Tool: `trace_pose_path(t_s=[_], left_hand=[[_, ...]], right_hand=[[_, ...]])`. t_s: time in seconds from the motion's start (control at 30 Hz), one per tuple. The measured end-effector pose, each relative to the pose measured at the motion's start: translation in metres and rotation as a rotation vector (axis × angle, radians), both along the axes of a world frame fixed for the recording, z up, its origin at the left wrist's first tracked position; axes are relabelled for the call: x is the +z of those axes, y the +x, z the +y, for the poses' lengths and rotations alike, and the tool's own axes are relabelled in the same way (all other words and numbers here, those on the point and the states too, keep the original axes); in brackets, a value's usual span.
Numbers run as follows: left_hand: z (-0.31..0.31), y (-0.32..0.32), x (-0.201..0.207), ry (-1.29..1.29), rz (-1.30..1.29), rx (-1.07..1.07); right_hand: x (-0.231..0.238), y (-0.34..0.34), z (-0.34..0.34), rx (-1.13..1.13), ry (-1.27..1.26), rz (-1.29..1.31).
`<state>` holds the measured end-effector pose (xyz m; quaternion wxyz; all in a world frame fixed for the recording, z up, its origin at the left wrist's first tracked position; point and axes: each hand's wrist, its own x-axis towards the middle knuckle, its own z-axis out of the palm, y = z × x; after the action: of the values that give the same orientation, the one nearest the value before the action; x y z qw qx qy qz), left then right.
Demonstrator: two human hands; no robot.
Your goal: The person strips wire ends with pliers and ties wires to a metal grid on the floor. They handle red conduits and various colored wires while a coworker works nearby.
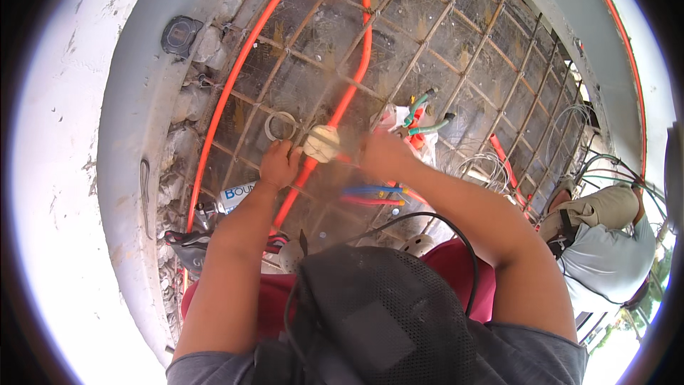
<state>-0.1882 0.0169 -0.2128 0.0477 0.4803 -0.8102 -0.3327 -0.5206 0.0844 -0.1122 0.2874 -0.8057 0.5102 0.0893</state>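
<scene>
My left hand (278, 165) has its fingers curled, close against the left edge of a round cream junction box (322, 144). What those fingers hold, if anything, I cannot make out. An orange conduit (345, 105) runs into the box from above and another piece leaves below it. To the right of the box my right hand (385, 154) is closed; a dark blur hides its fingertips and anything in them. Just above my left hand lies a pale ring (268, 127), like a tape roll. Green-handled pliers (431, 128) rest on a white plastic bag (427, 150) beyond my right hand.
Rusty rebar mesh (463, 75) covers the floor. Another orange conduit (231, 85) runs along the left, near a tape measure (180, 35) on the ledge. Blue- and red-shafted tools (370, 201), a white-blue can (236, 197) and coiled wire (486, 169) lie nearby. A person (605, 249) crouches at right.
</scene>
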Motion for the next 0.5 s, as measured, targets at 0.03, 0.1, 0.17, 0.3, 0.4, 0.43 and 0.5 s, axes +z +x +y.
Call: trace_pose_path(t_s=[0.03,0.1,0.17,0.3,0.4,0.43,0.5], left_hand=[[0.002,0.001,0.002,0.054,-0.049,-0.018],[-0.002,-0.001,0.003,0.009,-0.037,-0.029],[-0.004,-0.002,0.004,0.038,-0.042,-0.026],[-0.004,-0.001,-0.004,0.049,-0.067,-0.048],[-0.002,0.001,-0.004,0.038,-0.044,-0.065],[0.003,0.002,0.0,0.088,-0.091,-0.068],[-0.004,-0.005,0.005,0.029,-0.094,-0.064]], right_hand=[[-0.003,-0.005,0.002,-0.144,0.116,-0.076],[-0.005,-0.015,-0.005,-1.041,0.609,-0.44],[0.007,-0.012,-0.001,-1.468,0.909,-0.594],[0.036,0.014,0.01,-0.318,0.207,-0.007],[0.037,0.007,-0.001,-0.325,0.329,-0.064],[0.032,-0.008,-0.012,-0.36,0.463,-0.195],[0.022,-0.03,-0.027,-0.664,0.707,-0.382]])
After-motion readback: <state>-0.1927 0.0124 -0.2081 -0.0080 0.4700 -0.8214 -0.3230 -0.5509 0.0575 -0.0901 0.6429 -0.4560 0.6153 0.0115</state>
